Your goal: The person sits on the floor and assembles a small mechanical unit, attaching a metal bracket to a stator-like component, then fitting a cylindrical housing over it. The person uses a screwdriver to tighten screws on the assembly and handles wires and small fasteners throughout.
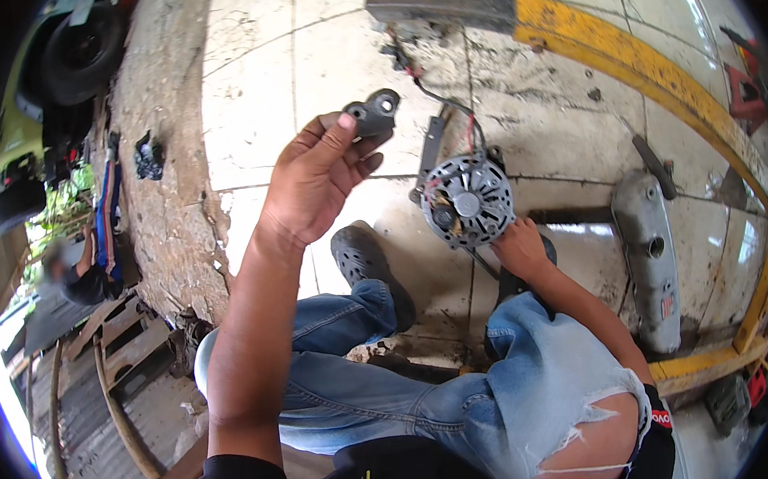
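Note:
My left hand (319, 175) is raised to the left of the alternator and closed round a dark metal bracket (376, 115) with round holes at its end. A round grey alternator (466, 201) with a slotted housing sits on the tiled floor before me. My right hand (522, 249) grips its lower right rim, the fingertips partly hidden by the housing. Black and red wires (446, 102) run up from the alternator's top. Just behind it, on the left, lies a flat dark metal strip (431, 144).
A yellow and black metal frame (620, 54) curves along the far and right sides. On the right lie a grey metal cover (648, 261) and a dark-handled screwdriver (653, 167). Beyond the tiles on the left are a person (84, 274) and a vehicle wheel (82, 56).

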Demonstrator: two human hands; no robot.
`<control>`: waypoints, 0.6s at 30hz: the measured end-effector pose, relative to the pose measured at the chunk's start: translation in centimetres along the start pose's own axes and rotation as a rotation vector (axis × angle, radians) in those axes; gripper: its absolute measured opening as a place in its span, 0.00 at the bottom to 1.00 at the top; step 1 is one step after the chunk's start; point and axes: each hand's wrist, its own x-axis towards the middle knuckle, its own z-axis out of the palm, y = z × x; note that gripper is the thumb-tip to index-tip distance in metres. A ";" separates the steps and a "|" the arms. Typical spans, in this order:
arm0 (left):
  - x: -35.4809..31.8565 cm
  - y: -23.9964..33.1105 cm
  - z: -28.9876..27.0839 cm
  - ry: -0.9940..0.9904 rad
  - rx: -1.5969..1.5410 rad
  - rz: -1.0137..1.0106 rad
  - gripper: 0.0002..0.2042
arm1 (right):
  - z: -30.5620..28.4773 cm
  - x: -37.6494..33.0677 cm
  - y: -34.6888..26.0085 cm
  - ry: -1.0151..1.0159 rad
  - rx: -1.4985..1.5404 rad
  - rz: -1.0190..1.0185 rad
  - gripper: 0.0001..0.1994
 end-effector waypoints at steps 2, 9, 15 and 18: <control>-2.3 1.5 0.3 -0.011 -0.071 0.017 0.08 | -1.4 0.0 0.2 0.082 0.069 0.016 0.12; -6.3 6.5 2.8 -0.247 -0.288 0.233 0.19 | -11.4 -3.3 2.5 0.149 0.256 0.187 0.09; -8.5 8.1 5.9 -0.528 -0.358 0.257 0.25 | -28.2 -7.4 2.8 0.693 0.832 0.382 0.04; -8.4 7.2 7.1 -0.590 -0.443 0.309 0.23 | -36.0 -8.9 -2.8 0.842 1.195 0.202 0.03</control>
